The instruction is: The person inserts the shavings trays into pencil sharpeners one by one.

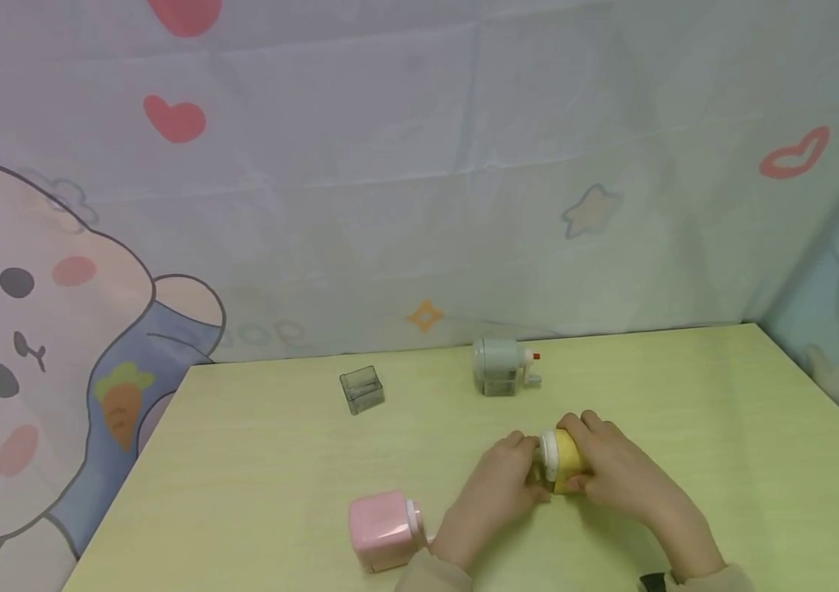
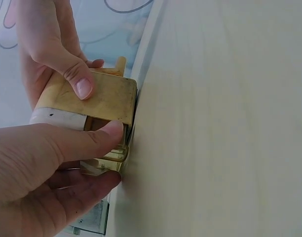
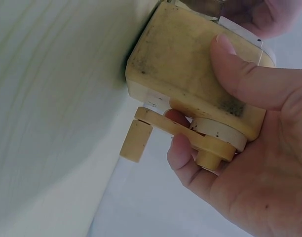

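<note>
My right hand (image 1: 627,470) grips a yellow crank pencil sharpener (image 1: 570,457) low over the table, right of the middle. In the right wrist view its body (image 3: 175,64) has dark smudges, and the crank handle (image 3: 185,137) lies by my curled fingers. On the sharpener's other side, my left hand (image 1: 495,487) pinches a see-through shavings drawer (image 2: 97,167) between thumb and fingers. This drawer is partly out of the body, though my fingers hide some of it. A white band (image 2: 59,118) runs along the sharpener next to the drawer opening.
A pink crank sharpener (image 1: 382,530) stands close to my left forearm. Farther back are a grey-green crank sharpener (image 1: 499,366) and a separate clear grey drawer (image 1: 363,390). A printed cloth (image 1: 360,205) hangs behind the table (image 1: 242,460).
</note>
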Available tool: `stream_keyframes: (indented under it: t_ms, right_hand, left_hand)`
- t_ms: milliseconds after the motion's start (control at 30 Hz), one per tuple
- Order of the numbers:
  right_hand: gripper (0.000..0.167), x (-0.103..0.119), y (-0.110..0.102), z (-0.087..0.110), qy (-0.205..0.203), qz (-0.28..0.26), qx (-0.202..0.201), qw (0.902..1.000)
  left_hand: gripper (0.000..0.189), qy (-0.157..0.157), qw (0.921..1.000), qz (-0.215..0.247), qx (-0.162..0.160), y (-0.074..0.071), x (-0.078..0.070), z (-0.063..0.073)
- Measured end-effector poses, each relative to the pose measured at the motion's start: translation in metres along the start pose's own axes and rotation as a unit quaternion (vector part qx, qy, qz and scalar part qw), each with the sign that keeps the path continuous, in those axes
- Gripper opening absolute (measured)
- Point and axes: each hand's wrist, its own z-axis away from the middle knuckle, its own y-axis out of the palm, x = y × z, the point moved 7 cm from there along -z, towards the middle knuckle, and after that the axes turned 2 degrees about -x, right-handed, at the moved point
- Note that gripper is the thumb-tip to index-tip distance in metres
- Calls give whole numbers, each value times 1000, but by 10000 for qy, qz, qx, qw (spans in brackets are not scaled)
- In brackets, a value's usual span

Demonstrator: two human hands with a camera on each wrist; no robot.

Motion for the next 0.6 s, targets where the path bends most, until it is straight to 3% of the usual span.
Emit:
stream_keyframes:
  t_ms: [600]
  right_hand:
    - [53,-4,1,-1,-21,8,5,10000]
  left_hand:
    - [59,-176,9989,425,71,9,-2,-9]
